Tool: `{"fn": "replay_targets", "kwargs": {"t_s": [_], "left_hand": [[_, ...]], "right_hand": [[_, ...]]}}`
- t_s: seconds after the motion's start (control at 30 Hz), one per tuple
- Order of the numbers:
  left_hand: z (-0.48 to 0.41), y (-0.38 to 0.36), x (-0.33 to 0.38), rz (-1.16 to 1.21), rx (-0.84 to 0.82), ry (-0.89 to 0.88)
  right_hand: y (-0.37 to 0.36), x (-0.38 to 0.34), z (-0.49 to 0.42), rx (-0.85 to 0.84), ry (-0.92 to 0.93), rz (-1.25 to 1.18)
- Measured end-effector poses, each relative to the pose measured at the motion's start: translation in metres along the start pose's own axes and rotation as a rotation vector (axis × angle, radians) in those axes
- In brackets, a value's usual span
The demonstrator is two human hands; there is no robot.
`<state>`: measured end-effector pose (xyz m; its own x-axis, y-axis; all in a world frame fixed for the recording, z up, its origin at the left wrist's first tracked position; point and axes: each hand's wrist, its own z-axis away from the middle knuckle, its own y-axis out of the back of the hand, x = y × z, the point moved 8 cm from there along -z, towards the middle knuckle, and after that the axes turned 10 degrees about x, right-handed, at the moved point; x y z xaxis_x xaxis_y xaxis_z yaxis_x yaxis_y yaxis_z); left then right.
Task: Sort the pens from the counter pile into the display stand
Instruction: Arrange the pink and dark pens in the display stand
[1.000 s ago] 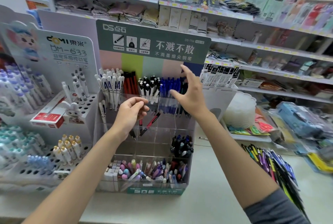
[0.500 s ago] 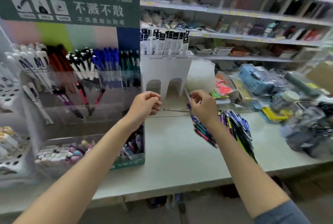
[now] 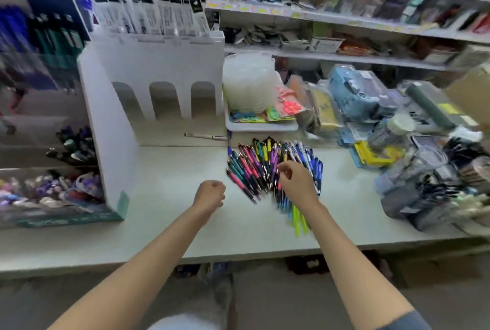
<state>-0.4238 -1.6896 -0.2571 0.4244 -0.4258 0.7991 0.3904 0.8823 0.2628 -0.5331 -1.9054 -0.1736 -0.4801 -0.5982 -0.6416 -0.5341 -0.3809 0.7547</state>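
A pile of many-coloured pens [image 3: 254, 168] lies fanned out on the pale counter [image 3: 172, 223]. My right hand [image 3: 298, 183] hovers over the pile's right half with its fingers curled down onto the pens; blur hides whether it pinches one. To the left of the pile, my left hand [image 3: 209, 194] floats just above the counter in a curled fist that holds nothing. The display stand [image 3: 111, 130] is at the far left, with pens standing in its clear tiers [image 3: 74, 146].
A single pen [image 3: 205, 136] lies behind the pile. A white tray with a stack of clear lids [image 3: 249, 83] stands at the back. Bagged goods and boxes [image 3: 424, 170] crowd the counter's right side. Shelves of stock [image 3: 344, 22] run behind.
My view has swung right and down from the display stand to the pen pile. Both hands left the stand; the right hand now sits over the pile and the left beside it.
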Motion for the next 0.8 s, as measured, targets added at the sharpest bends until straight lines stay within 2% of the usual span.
{"fn": "replay_targets", "kwargs": {"t_s": [0.07, 0.17, 0.27, 0.43, 0.6, 0.7, 0.8], "left_hand": [[-0.011, -0.023, -0.004, -0.013, 0.030, 0.045], [-0.028, -0.059, 0.003, -0.007, 0.082, 0.007], [-0.035, -0.083, 0.017, -0.001, 0.241, -0.015], [-0.039, -0.096, 0.026, -0.101, 0.492, 0.106], [-0.040, -0.106, 0.034, -0.244, 0.617, 0.177], [-0.042, -0.107, 0.031, -0.207, 0.667, 0.202], [-0.043, -0.112, 0.030, -0.143, 0.686, 0.160]], "right_hand": [[-0.003, 0.010, -0.014, -0.009, 0.027, 0.015], [-0.005, 0.021, -0.032, 0.006, 0.093, 0.038], [-0.008, 0.034, -0.047, 0.017, 0.140, 0.043], [-0.022, 0.052, -0.069, -0.020, 0.195, 0.037], [-0.033, 0.064, -0.086, -0.046, 0.226, -0.002], [-0.041, 0.068, -0.092, -0.049, 0.259, 0.014], [-0.057, 0.074, -0.088, -0.168, 0.277, 0.042]]}}
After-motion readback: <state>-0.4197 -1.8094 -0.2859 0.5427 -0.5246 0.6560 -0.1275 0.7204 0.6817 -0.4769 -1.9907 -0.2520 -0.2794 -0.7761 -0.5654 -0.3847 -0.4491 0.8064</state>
